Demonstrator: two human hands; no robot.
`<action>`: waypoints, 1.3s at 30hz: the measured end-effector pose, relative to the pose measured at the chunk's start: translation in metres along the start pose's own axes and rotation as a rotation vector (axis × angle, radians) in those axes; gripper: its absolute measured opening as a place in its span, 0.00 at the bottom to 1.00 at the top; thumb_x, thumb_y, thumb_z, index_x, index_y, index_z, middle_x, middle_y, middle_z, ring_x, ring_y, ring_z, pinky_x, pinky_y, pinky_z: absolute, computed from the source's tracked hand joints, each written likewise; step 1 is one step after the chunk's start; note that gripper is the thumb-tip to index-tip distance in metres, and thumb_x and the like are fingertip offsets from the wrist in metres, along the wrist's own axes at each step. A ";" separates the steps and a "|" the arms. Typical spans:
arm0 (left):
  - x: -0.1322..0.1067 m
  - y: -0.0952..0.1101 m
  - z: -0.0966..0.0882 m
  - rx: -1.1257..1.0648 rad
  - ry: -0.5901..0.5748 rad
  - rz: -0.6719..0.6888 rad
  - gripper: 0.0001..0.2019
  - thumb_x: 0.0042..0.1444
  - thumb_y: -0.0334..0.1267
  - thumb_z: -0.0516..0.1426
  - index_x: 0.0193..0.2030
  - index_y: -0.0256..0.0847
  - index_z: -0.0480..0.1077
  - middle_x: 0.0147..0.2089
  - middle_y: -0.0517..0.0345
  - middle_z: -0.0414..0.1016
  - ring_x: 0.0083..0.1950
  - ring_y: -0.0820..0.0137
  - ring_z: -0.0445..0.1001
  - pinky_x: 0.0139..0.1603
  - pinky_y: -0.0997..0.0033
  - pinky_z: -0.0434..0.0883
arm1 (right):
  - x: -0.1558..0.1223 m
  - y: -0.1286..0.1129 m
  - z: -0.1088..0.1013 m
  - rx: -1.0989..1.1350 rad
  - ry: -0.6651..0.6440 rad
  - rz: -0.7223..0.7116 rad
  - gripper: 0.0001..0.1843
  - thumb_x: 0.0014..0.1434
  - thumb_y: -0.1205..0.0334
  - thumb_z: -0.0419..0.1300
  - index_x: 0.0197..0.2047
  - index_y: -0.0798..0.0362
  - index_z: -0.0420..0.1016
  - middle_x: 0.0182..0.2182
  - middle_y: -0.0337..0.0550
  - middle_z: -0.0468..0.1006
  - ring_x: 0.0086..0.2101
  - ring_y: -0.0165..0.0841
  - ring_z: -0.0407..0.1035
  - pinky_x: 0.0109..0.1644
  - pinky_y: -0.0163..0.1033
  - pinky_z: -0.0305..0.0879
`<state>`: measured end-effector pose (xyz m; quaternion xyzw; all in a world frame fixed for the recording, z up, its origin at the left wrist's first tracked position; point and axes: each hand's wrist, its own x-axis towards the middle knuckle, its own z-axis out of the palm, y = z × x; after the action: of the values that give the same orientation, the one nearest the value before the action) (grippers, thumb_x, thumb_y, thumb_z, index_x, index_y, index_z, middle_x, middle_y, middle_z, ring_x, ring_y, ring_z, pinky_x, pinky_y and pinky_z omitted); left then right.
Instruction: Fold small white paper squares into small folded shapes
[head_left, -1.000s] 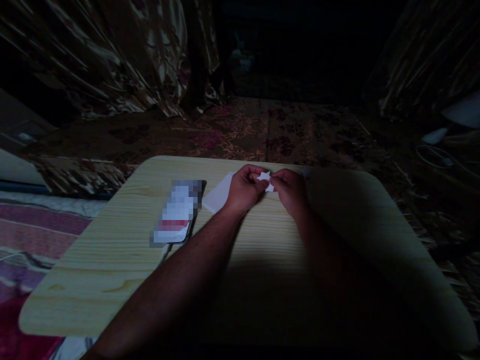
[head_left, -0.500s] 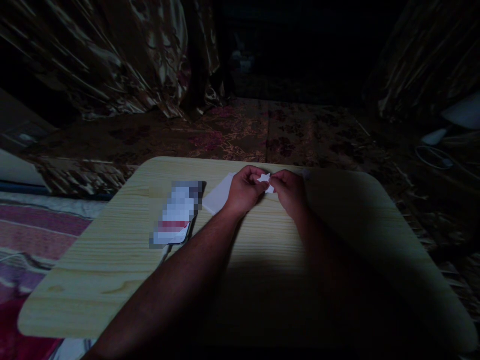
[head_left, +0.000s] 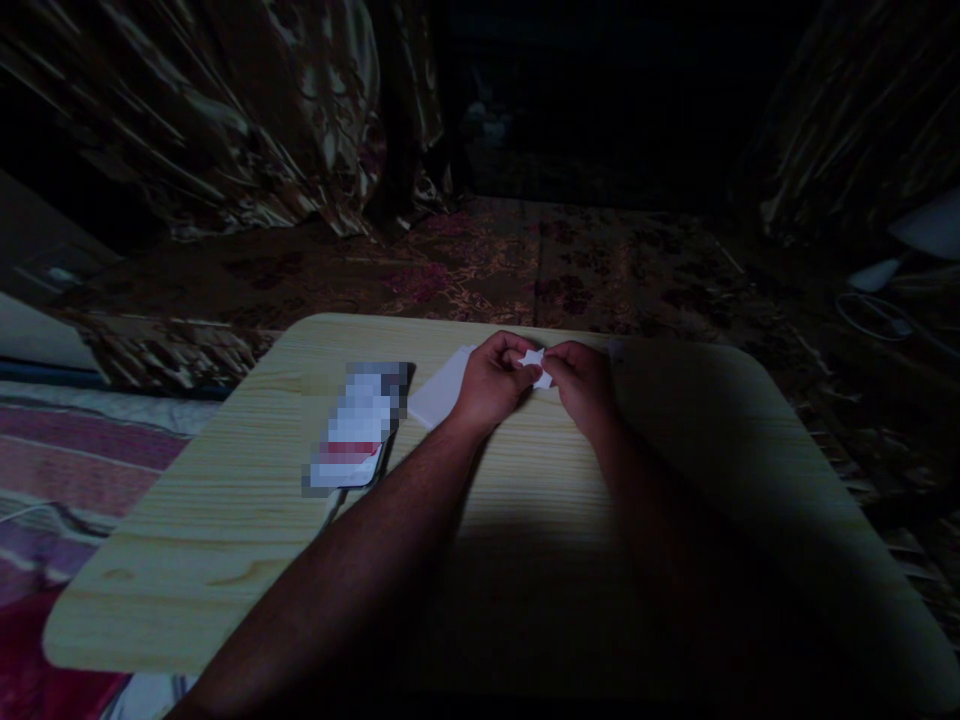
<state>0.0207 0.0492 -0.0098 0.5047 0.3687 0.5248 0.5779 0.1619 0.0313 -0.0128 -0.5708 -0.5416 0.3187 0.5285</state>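
Hands (head_left: 489, 384) pinch white star (head_left: 534, 356) | phone screen (head_left: 354, 425) pixelated, writing illegible

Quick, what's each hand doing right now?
Left hand: closed, pinching the small white pointed piece between thumb and fingers.
Right hand: closed, gripping the same piece from its right side.

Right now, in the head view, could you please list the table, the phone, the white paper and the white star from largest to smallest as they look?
1. Table
2. Phone and white paper, unranked: the left hand covers part of the paper
3. White star, partly covered
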 end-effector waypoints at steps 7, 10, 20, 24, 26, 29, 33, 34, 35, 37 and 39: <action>0.000 -0.001 0.000 0.006 -0.002 0.006 0.15 0.40 0.33 0.69 0.36 0.40 0.72 0.26 0.66 0.72 0.24 0.76 0.67 0.27 0.76 0.64 | 0.000 -0.004 -0.001 0.001 0.013 -0.008 0.09 0.52 0.56 0.61 0.31 0.52 0.77 0.23 0.37 0.76 0.27 0.33 0.70 0.32 0.37 0.63; 0.000 -0.001 0.000 0.007 -0.010 0.005 0.15 0.40 0.33 0.68 0.37 0.40 0.73 0.26 0.65 0.72 0.24 0.76 0.67 0.26 0.76 0.63 | -0.001 -0.006 -0.001 -0.006 0.024 -0.007 0.09 0.52 0.56 0.61 0.30 0.52 0.77 0.23 0.37 0.77 0.27 0.33 0.70 0.33 0.37 0.64; 0.000 0.000 -0.001 0.031 -0.010 0.010 0.15 0.39 0.32 0.68 0.36 0.40 0.73 0.26 0.65 0.72 0.24 0.77 0.66 0.26 0.76 0.62 | -0.002 -0.010 0.000 -0.021 0.052 0.024 0.07 0.50 0.57 0.62 0.29 0.52 0.77 0.22 0.37 0.76 0.26 0.32 0.69 0.31 0.37 0.63; 0.000 -0.001 -0.001 0.047 -0.016 0.024 0.14 0.39 0.31 0.67 0.36 0.40 0.73 0.27 0.65 0.73 0.25 0.77 0.67 0.26 0.76 0.62 | -0.003 -0.011 -0.001 -0.031 0.043 0.014 0.07 0.50 0.57 0.62 0.29 0.52 0.77 0.22 0.37 0.76 0.26 0.33 0.69 0.31 0.37 0.62; -0.001 -0.001 0.000 0.048 -0.022 0.029 0.14 0.39 0.30 0.67 0.36 0.40 0.73 0.27 0.65 0.73 0.25 0.77 0.67 0.26 0.76 0.62 | -0.003 -0.011 -0.002 -0.044 0.031 -0.003 0.07 0.51 0.57 0.62 0.29 0.51 0.76 0.23 0.36 0.76 0.27 0.33 0.69 0.32 0.37 0.62; -0.002 0.001 0.000 0.042 -0.023 0.017 0.15 0.39 0.31 0.67 0.36 0.40 0.72 0.27 0.66 0.72 0.24 0.78 0.66 0.25 0.76 0.62 | -0.003 -0.011 -0.002 -0.052 0.029 -0.009 0.07 0.51 0.57 0.62 0.29 0.51 0.76 0.23 0.37 0.76 0.27 0.33 0.70 0.32 0.37 0.63; -0.002 0.003 0.001 0.034 -0.007 0.013 0.15 0.39 0.31 0.67 0.36 0.40 0.72 0.27 0.66 0.72 0.24 0.77 0.67 0.25 0.76 0.62 | -0.003 -0.011 -0.001 -0.034 0.034 0.018 0.07 0.51 0.57 0.62 0.29 0.52 0.77 0.22 0.36 0.76 0.27 0.33 0.69 0.32 0.37 0.63; -0.002 0.003 0.001 0.033 -0.002 0.015 0.15 0.39 0.30 0.67 0.36 0.40 0.72 0.28 0.65 0.73 0.24 0.77 0.67 0.25 0.76 0.62 | -0.003 -0.011 0.000 -0.020 0.032 0.028 0.07 0.50 0.57 0.63 0.30 0.52 0.77 0.22 0.37 0.76 0.27 0.33 0.69 0.32 0.37 0.63; -0.002 0.003 0.001 0.029 0.001 0.017 0.15 0.39 0.30 0.67 0.36 0.40 0.72 0.28 0.65 0.73 0.25 0.77 0.67 0.25 0.76 0.62 | -0.002 -0.010 0.000 -0.002 0.032 0.037 0.07 0.50 0.57 0.63 0.30 0.52 0.77 0.23 0.37 0.76 0.27 0.33 0.70 0.31 0.37 0.63; -0.001 0.002 0.001 0.017 -0.002 0.021 0.15 0.39 0.30 0.67 0.36 0.40 0.72 0.28 0.65 0.73 0.25 0.76 0.68 0.25 0.76 0.62 | -0.002 -0.009 0.000 0.020 0.030 0.040 0.07 0.49 0.57 0.63 0.30 0.52 0.77 0.23 0.37 0.77 0.27 0.33 0.70 0.32 0.37 0.64; -0.001 0.000 0.000 0.010 -0.014 0.031 0.14 0.39 0.29 0.66 0.36 0.40 0.72 0.27 0.65 0.73 0.25 0.77 0.68 0.25 0.77 0.62 | -0.001 -0.008 0.000 0.017 0.030 0.028 0.07 0.49 0.58 0.64 0.30 0.52 0.76 0.24 0.38 0.77 0.28 0.33 0.71 0.33 0.37 0.64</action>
<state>0.0208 0.0484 -0.0097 0.5167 0.3595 0.5282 0.5698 0.1592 0.0290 -0.0059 -0.5782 -0.5230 0.3222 0.5369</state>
